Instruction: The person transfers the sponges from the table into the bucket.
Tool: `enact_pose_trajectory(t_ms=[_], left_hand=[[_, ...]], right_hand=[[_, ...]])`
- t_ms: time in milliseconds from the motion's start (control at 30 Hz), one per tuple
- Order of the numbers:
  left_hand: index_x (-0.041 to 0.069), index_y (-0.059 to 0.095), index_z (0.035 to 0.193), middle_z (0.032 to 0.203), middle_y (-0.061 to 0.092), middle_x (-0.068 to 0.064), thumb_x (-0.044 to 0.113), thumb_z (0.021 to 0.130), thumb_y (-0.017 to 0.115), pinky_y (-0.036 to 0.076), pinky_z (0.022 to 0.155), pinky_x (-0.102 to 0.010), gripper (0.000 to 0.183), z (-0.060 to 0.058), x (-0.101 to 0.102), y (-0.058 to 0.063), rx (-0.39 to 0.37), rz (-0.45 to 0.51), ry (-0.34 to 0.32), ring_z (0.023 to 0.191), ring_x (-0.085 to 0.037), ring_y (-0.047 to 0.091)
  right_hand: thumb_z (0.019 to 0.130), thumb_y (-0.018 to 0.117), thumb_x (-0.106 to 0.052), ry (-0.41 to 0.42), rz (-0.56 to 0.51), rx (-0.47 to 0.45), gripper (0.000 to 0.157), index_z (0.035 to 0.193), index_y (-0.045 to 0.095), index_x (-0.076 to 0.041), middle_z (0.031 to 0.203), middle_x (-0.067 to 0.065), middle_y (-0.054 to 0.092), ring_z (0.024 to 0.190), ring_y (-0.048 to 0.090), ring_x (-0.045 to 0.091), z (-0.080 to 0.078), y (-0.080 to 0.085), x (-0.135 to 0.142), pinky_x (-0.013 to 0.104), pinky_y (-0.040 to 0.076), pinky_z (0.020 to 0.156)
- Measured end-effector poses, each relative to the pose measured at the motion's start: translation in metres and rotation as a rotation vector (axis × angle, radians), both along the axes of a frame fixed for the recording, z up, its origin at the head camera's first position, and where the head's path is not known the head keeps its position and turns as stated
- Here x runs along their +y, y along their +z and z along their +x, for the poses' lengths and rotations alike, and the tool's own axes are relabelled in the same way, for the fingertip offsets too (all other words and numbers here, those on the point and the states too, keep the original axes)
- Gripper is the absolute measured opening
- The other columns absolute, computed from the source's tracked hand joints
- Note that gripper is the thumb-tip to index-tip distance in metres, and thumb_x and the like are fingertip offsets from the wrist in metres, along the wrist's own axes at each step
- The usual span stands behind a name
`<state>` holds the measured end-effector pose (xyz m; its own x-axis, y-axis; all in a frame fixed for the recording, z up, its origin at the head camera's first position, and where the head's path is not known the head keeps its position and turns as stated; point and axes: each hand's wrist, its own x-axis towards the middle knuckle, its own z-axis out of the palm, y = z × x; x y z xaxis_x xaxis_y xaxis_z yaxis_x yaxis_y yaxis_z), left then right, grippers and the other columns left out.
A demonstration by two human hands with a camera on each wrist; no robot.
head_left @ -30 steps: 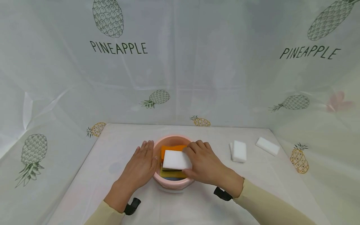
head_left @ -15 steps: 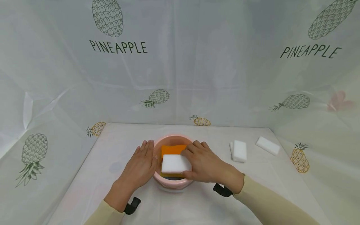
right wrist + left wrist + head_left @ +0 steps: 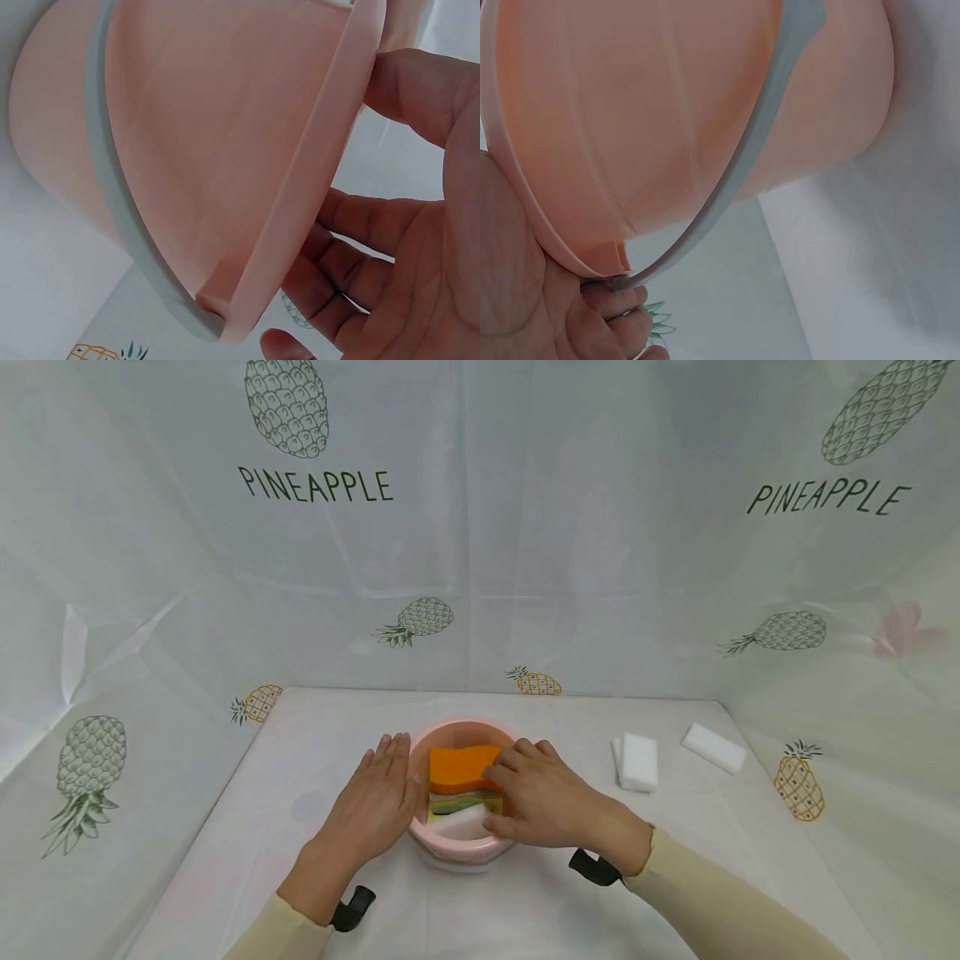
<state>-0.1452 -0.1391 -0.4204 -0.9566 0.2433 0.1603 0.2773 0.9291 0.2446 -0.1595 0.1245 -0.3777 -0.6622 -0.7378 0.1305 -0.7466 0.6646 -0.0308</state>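
Observation:
A pink bucket (image 3: 465,853) with a grey handle (image 3: 739,165) stands mid-table. Inside it, an orange sponge (image 3: 461,770) sits toward the back. A yellow-and-green piece (image 3: 453,806) shows in the middle, and a white sponge (image 3: 461,823) slants down at the front wall. My left hand (image 3: 377,802) rests along the left rim, fingers straight out in the head view. My right hand (image 3: 547,797) reaches over the right rim, fingers loosely bent and thumb overlapping the white sponge's right end. The right wrist view shows nothing between its thumb and fingers; their tips are hidden behind the rim.
To the right of the bucket lies a small stack of white sponges (image 3: 637,762). Farther right is one more white sponge (image 3: 714,748), set at a slant. A pineapple-printed sheet (image 3: 570,543) forms walls behind and at both sides of the table.
The white sponge, gripped by the right hand above the others, tilted forward and dropped to the bucket's front. The orange sponge and yellow-and-green piece became visible. The left hand stayed put.

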Motion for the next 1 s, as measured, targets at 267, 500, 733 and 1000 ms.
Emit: enact_pose_trajectory(t_ms=[267,500,733,1000], left_hand=[[-0.001,0.024,0.153,0.159,0.029,-0.016,0.035,0.104,0.037,0.021,0.121,-0.051,0.063,0.0,0.0,-0.001,0.008,-0.001,0.0,0.149,-0.032,0.023],[-0.001,0.023,0.153,0.159,0.028,-0.015,0.036,0.104,0.037,0.02,0.121,-0.05,0.063,0.0,0.001,-0.001,-0.002,0.004,0.008,0.15,-0.031,0.021],[0.0,0.023,0.154,0.16,0.026,-0.014,0.035,0.104,0.037,0.021,0.121,-0.05,0.063,0.0,0.001,0.0,-0.009,0.007,0.014,0.15,-0.031,0.021],[-0.001,0.024,0.153,0.159,0.028,-0.015,0.035,0.104,0.037,0.021,0.121,-0.05,0.063,0.0,0.001,0.0,0.002,0.005,0.007,0.15,-0.031,0.022]], right_hand=[[0.089,0.056,-0.054,-0.014,0.004,0.031,0.048,0.12,0.065,-0.018,0.111,-0.006,0.059,0.102,0.045,0.015,0.001,-0.003,0.004,0.034,0.035,0.086],[0.088,0.059,-0.045,-0.038,-0.092,0.17,0.039,0.112,0.065,-0.015,0.107,-0.003,0.06,0.097,0.049,0.018,0.001,-0.011,0.012,0.035,0.037,0.083],[0.089,0.062,-0.04,-0.183,-0.204,0.35,0.036,0.11,0.063,-0.011,0.104,0.003,0.061,0.097,0.051,0.024,-0.006,-0.027,0.029,0.039,0.04,0.081],[0.084,0.067,-0.047,-0.429,-0.308,0.45,0.055,0.113,0.06,-0.001,0.106,0.016,0.06,0.096,0.051,0.035,-0.024,-0.045,0.067,0.048,0.042,0.078]])
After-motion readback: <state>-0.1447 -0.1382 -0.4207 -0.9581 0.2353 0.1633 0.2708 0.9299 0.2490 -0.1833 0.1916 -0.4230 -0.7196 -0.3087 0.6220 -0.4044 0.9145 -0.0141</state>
